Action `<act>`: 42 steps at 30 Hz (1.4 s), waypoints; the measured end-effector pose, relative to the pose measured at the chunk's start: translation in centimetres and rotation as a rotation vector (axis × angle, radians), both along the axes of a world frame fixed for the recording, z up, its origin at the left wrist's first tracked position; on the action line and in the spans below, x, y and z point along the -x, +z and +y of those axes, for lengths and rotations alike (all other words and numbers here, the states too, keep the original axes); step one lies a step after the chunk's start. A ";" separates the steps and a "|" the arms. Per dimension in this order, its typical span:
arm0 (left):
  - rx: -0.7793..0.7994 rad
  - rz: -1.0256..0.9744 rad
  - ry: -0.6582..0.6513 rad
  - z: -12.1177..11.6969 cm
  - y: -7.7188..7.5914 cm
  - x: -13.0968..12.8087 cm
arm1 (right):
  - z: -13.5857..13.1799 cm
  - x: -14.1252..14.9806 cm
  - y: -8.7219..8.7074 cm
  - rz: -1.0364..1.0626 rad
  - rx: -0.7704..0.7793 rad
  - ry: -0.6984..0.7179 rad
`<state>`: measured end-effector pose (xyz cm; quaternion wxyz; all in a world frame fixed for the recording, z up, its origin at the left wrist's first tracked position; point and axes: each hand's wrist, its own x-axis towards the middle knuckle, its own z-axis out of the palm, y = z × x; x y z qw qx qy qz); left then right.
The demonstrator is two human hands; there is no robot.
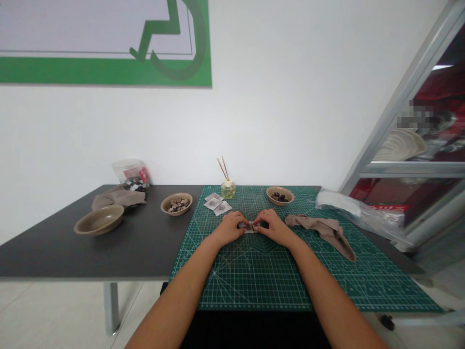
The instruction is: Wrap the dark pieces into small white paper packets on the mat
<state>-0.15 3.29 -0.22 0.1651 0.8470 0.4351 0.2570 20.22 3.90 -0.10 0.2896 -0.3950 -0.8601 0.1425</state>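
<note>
My left hand (233, 228) and my right hand (273, 227) meet over the green cutting mat (254, 291), fingers pinched. Between their fingertips is a small grey-white square packet (250, 227), lying low at the mat, partly hidden by the fingers. Just beyond my left hand lie several similar flat packets (214, 203), some overlapping. A small tan bowl (280, 202) with dark pieces in it stands beyond my right hand. To the right of that hand lies a crumpled brown cloth (323, 227).
A glass reed diffuser (228, 189) stands at the mat's back edge. On the dark table (145, 257) at left are a bowl of brownish pieces (177, 204), another bowl (99, 220), a brown cloth (119, 198) and a clear jar (131, 174). Clear plastic bags (358, 213) lie at right.
</note>
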 end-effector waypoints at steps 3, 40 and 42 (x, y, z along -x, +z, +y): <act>-0.002 -0.001 0.000 -0.1 0.2 -0.1 | 0.2 0.2 -0.1 -0.014 -0.012 -0.036; 0.011 -0.002 0.003 -0.1 0.1 -0.1 | 0.3 0.1 0.1 -0.022 0.004 -0.050; 0.011 -0.006 0.007 0.0 0.1 -0.1 | 0.1 0.5 0.3 -0.016 0.015 -0.022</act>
